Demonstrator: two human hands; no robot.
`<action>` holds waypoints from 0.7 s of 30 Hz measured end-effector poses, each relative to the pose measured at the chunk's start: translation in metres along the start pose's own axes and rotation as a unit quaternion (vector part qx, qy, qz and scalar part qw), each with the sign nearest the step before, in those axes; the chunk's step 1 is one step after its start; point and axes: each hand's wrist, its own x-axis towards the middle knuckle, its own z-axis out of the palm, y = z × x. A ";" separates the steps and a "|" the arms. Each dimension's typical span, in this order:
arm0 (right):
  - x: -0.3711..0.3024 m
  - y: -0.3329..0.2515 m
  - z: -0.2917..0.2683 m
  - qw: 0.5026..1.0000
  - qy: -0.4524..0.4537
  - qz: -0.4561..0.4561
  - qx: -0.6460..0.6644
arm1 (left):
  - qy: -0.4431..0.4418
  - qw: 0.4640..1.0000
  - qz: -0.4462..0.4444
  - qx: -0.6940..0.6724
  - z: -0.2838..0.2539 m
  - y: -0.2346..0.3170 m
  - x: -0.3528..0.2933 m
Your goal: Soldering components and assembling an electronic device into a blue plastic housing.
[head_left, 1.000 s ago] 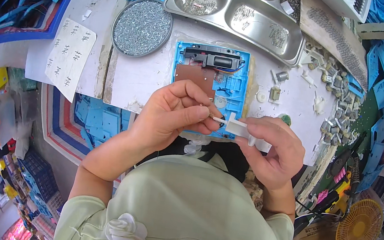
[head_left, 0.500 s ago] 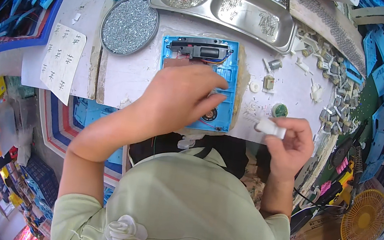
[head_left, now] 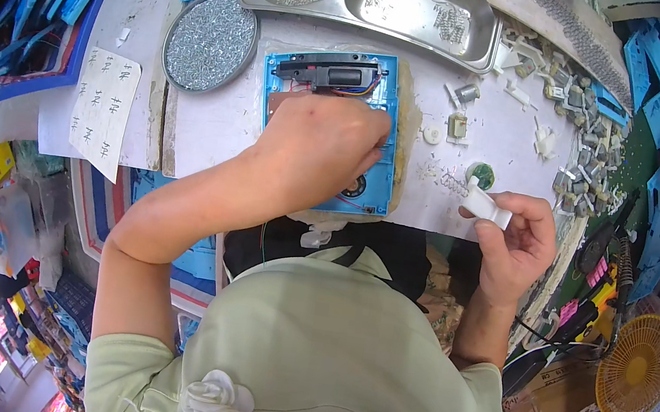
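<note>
A blue plastic casing [head_left: 385,182] lies on the white worktop, with a black motor unit [head_left: 344,78] and coloured wires along its far side. My left hand [head_left: 324,142] is over the casing's middle, fingers curled downward and pressed together; whatever they grip is hidden beneath them. Partly covered by that hand is a round speaker-like part [head_left: 356,186] near the casing's front. To the right, my right hand [head_left: 520,245] pinches a white plastic part [head_left: 486,206] between thumb and fingers. A small coil spring [head_left: 455,183] sticks out from that part's left end.
Beyond the casing are a steel compartment tray [head_left: 371,33] and a round dish of screws [head_left: 210,42]. Small motors [head_left: 589,162] and white pieces are heaped at the right, near a green round container [head_left: 482,175]. A paper sheet [head_left: 104,111] lies left; a yellow fan [head_left: 636,367] stands lower right.
My right hand has shifted slightly right, tilting the white plastic part. My left hand's fingers have curled down more tightly over the casing. The whole view has shifted a little.
</note>
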 end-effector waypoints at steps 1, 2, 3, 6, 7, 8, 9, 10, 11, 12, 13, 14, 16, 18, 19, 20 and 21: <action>0.001 0.000 0.000 1.000 -0.003 0.000 -0.005 | 0.007 1.000 0.020 0.021 0.002 0.000 0.003; 0.001 0.000 0.001 1.000 -0.004 -0.004 -0.013 | 0.014 0.998 0.038 0.042 0.003 -0.001 0.006; 0.001 -0.001 0.000 1.000 -0.005 -0.008 -0.022 | -0.007 0.997 0.055 0.062 0.002 -0.003 0.009; 0.005 -0.003 0.007 0.998 -0.002 -0.031 -0.046 | -0.067 0.988 0.090 0.110 -0.003 -0.003 0.017; 0.007 -0.005 0.010 0.998 -0.001 -0.040 -0.053 | -0.083 0.985 0.092 0.120 -0.006 0.000 0.019; 0.009 -0.006 0.013 0.996 -0.003 -0.048 -0.074 | -0.099 0.982 0.094 0.129 -0.007 0.001 0.020; 0.011 -0.007 0.015 0.994 -0.006 -0.056 -0.095 | -0.085 0.985 0.093 0.122 -0.006 0.000 0.018; 0.013 -0.007 0.018 0.991 -0.009 -0.064 -0.116 | -0.070 0.987 0.092 0.114 -0.003 -0.003 0.014; 0.014 -0.007 0.020 0.988 -0.020 -0.059 -0.139 | -0.055 0.989 0.090 0.108 0.000 -0.004 0.011; 0.016 -0.007 0.023 0.985 -0.031 -0.054 -0.160 | -0.006 0.994 0.092 0.060 0.000 -0.008 0.005; 0.018 -0.007 0.026 0.981 -0.042 -0.049 -0.182 | 0.043 0.995 0.093 0.013 -0.002 -0.014 -0.003; 0.024 -0.007 0.030 0.962 -0.077 -0.105 -0.240 | 0.090 0.990 0.098 -0.038 -0.001 -0.021 -0.010; 0.046 -0.011 0.037 0.902 -0.147 -0.212 -0.347 | 0.128 0.979 -0.001 -0.157 -0.006 -0.027 -0.024; 0.057 -0.013 0.046 0.867 -0.172 -0.243 -0.400 | 0.182 0.953 -0.055 -0.235 -0.002 -0.029 -0.033; 0.061 -0.013 0.050 0.847 -0.185 -0.258 -0.426 | 0.197 0.952 -0.049 -0.229 0.002 -0.028 -0.036; 0.065 -0.014 0.053 0.838 -0.200 -0.265 -0.434 | 0.215 0.950 -0.046 -0.221 0.006 -0.027 -0.037; 0.068 -0.014 0.056 0.828 -0.215 -0.272 -0.441 | 0.232 0.948 -0.042 -0.213 0.010 -0.026 -0.038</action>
